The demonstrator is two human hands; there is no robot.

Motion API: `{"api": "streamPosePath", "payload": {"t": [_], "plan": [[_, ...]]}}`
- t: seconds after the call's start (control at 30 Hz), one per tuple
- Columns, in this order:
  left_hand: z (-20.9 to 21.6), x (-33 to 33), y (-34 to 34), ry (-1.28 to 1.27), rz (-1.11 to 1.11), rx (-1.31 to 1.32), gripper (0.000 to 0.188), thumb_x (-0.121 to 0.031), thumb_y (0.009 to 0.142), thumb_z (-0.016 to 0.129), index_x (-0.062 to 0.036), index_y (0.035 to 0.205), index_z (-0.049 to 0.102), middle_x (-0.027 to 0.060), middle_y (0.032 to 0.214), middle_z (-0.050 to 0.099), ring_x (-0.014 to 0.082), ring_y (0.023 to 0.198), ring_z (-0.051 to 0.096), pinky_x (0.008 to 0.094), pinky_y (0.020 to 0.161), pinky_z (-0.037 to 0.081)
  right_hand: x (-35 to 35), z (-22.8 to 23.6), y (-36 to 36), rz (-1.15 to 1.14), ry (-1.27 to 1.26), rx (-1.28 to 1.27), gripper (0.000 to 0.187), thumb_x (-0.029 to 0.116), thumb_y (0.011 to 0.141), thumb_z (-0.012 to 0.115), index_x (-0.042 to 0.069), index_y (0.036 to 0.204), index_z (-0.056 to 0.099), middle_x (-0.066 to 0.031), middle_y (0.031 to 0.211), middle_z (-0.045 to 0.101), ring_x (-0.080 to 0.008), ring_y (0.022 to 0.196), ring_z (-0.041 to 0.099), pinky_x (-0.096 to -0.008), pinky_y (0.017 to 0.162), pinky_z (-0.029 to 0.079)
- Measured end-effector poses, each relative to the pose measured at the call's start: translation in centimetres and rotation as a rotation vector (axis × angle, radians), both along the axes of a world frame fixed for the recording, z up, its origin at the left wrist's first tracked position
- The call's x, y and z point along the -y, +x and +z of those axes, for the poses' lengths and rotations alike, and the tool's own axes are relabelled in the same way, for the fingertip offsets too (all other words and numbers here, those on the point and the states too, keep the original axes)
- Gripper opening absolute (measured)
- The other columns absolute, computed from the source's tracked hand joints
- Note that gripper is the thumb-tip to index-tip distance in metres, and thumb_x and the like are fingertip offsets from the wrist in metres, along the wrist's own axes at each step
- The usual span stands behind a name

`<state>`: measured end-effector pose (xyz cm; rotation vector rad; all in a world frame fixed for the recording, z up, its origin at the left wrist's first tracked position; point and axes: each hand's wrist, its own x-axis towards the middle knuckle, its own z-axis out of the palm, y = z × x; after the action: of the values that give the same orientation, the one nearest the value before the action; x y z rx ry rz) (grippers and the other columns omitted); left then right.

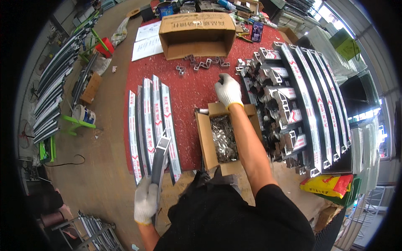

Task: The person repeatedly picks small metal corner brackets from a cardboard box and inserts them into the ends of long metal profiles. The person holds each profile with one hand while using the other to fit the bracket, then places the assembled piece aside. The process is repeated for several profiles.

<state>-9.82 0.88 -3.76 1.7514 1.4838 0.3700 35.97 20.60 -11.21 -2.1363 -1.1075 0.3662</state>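
My left hand (146,200), in a white knit glove, grips a dark metal frame profile (160,157) near its lower end. The profile tilts up over the table, and its hollow cut end faces away from me. Beside it, several film-wrapped profiles (147,113) lie lengthwise on the red table. My right hand (229,90), gloved too, reaches over the table with its fingers curled; what they hold, if anything, is hidden. Small metal corner brackets (203,64) lie beyond that hand. Below my right forearm stands an open carton (206,140) of small shiny metal parts (224,140).
An empty cardboard box (197,27) lies on its side at the far edge, next to white papers (147,42). To the right, stacked profiles (307,104) crowd the red table (188,92). A phone (256,32) and pliers (244,39) lie at the back. Profile racks stand left.
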Motion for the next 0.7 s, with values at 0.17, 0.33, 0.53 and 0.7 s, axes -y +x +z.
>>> {"api": "streamPosePath", "payload": {"t": [0.17, 0.33, 0.53, 0.7], "plan": [[0.9, 1.5, -0.9, -0.147, 0.164, -0.116, 0.028, -0.019, 0.107, 0.056, 0.0035, 0.108, 0.072, 0.0299, 0.099, 0.073, 0.0517, 0.090, 0.072, 0.0560, 0.079, 0.055, -11.7, -1.7, 1.4, -0.078, -0.274, 0.051, 0.046, 0.039, 0.106, 0.059, 0.006, 0.125, 0.084, -0.0302, 0.132, 0.077, -0.0453, 0.125, 0.076, -0.0518, 0.110, 0.060], [2.4, 3.1, -0.7, -0.194, 0.292, -0.163, 0.034, -0.027, 0.108, 0.059, 0.0017, 0.114, 0.075, 0.0293, 0.084, 0.071, 0.0508, 0.085, 0.074, 0.0539, 0.075, 0.056, -18.8, -5.1, 2.5, -0.069, -0.407, 0.064, 0.050, 0.045, 0.109, 0.053, 0.011, 0.128, 0.085, -0.0203, 0.143, 0.075, -0.0392, 0.133, 0.074, -0.0505, 0.109, 0.060], [2.0, 3.1, -0.5, -0.103, 0.259, -0.184, 0.035, -0.027, 0.109, 0.057, 0.0019, 0.114, 0.076, 0.0275, 0.083, 0.072, 0.0465, 0.079, 0.075, 0.0528, 0.073, 0.056, -18.0, -5.4, 3.6, 0.113, -0.270, 0.109, 0.040, 0.039, 0.105, 0.062, 0.009, 0.110, 0.088, -0.0199, 0.122, 0.084, -0.0394, 0.113, 0.081, -0.0484, 0.099, 0.063], [1.4, 0.8, 0.5, -0.154, 0.281, -0.044, 0.037, -0.028, 0.110, 0.054, 0.0039, 0.114, 0.074, 0.0233, 0.082, 0.072, 0.0380, 0.074, 0.073, 0.0487, 0.073, 0.056, -5.8, 1.1, -1.2, 0.047, 0.306, -0.226, 0.047, 0.021, 0.099, 0.083, 0.002, 0.140, 0.070, -0.0210, 0.118, 0.082, -0.0312, 0.107, 0.081, -0.0405, 0.101, 0.063]]}}
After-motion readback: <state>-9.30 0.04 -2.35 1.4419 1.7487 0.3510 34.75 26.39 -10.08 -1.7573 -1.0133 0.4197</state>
